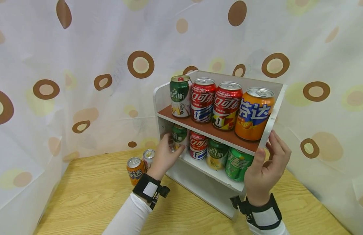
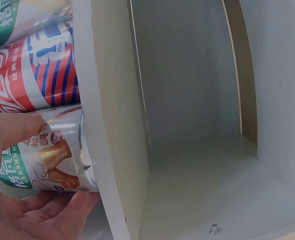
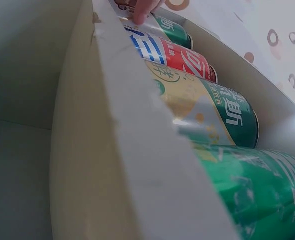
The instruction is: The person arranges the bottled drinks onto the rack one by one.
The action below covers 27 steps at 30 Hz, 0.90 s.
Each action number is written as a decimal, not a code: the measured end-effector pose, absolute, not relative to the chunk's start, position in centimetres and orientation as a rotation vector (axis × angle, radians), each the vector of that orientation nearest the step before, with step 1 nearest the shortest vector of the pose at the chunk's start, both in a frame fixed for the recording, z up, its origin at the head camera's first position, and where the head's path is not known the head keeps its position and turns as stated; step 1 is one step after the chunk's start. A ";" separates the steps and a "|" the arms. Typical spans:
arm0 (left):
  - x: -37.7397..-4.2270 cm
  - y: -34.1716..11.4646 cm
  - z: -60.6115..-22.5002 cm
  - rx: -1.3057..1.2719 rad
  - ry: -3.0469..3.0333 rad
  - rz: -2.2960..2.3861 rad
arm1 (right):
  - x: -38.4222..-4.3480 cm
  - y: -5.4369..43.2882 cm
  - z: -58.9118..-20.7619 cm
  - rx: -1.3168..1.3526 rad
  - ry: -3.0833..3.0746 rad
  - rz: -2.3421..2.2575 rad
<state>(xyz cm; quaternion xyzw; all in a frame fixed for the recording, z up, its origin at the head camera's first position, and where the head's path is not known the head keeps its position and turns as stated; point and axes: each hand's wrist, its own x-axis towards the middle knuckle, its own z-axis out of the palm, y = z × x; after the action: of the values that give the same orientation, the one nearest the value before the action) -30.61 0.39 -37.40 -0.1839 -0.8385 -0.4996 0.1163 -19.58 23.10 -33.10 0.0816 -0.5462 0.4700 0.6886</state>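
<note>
My left hand [image 1: 165, 155] grips a green-and-white drink can [image 2: 52, 155] at the left end of the lower row. In the left wrist view, its thumb lies on one side of the can and its fingers on the other. The can rests on the middle board of a white shelf rack [image 1: 199, 189]. At the rack's right side, my right hand [image 1: 267, 166] holds the side panel, thumb by the front edge and fingers on the outer face. Beside the gripped can stand a red cola can [image 1: 198, 145], a green-and-gold can [image 1: 217, 153] and a green can [image 1: 238, 163].
Upstairs on the brown-topped board stand a green-and-white can [image 1: 180, 96], two red cola cans [image 1: 203, 101] and an orange can [image 1: 254, 114]. Another orange can [image 1: 135, 171] and a silvery can [image 1: 148, 158] stand on the wooden table [image 1: 90, 195], left of the rack. A patterned curtain [image 1: 90, 65] hangs behind.
</note>
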 end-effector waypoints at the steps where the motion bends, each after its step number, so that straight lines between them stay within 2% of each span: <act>1: -30.6 0.4 -37.5 -0.537 -2.454 -1.461 | -19.6 23.1 -33.1 0.183 -1.223 1.052; 14: -29.3 -0.2 -37.8 -0.518 -2.406 -1.592 | -19.6 23.0 -33.1 0.178 -1.228 1.046; 27: -27.1 -5.7 -38.4 -0.296 -2.353 -1.519 | -19.5 22.8 -32.8 0.177 -1.221 1.053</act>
<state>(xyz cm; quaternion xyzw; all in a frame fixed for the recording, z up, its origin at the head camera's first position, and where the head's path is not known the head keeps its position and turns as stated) -27.14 -5.65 -38.37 -0.1037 -0.8244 -0.5323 0.1617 -19.47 22.85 -32.85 0.0793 -0.5457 0.4705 0.6889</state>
